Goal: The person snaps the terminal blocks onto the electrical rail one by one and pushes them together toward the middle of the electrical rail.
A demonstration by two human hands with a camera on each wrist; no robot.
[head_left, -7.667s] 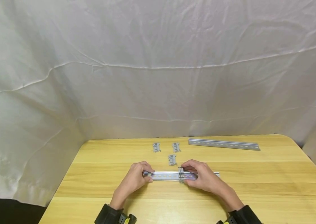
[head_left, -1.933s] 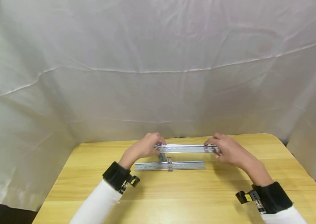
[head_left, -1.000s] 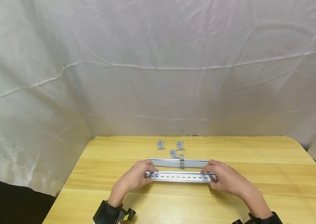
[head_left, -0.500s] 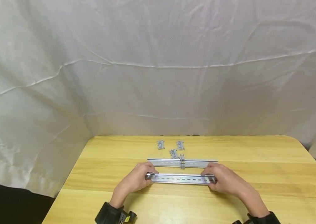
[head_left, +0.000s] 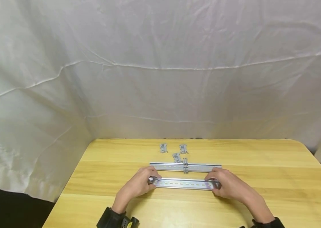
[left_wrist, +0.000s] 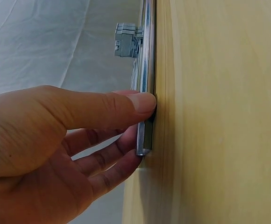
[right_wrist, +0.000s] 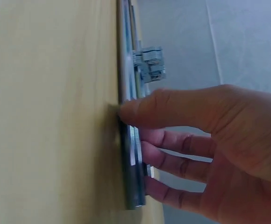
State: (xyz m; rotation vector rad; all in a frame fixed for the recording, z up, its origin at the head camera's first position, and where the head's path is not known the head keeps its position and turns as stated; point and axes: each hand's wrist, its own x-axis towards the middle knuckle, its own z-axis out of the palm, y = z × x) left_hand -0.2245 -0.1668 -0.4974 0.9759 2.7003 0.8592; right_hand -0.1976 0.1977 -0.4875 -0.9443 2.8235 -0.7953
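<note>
A slotted metal DIN rail [head_left: 181,183] lies crosswise low over the table, in front of a second one. My left hand [head_left: 139,184] pinches its left end; in the left wrist view the thumb [left_wrist: 142,102] presses the near edge and the fingers curl behind. At the other end my right hand [head_left: 226,185] grips it likewise, its thumb [right_wrist: 131,112] on the near edge in the right wrist view. Just behind, the second DIN rail [head_left: 166,166] carries a small stack of grey terminal blocks [head_left: 185,166] near its middle.
Three loose grey terminal blocks lie behind the rails: one at left [head_left: 163,148], one at right [head_left: 183,148], and a tilted block [head_left: 176,157] close to the rear rail. A pale cloth [head_left: 160,95] hangs beyond the wooden table's [head_left: 262,152] back edge.
The bare rail left the back right and came over the block-bearing rail to the front, held by both hands. The block-bearing rail was released and now sits farther back. Lately the bare rail lowered slightly nearer.
</note>
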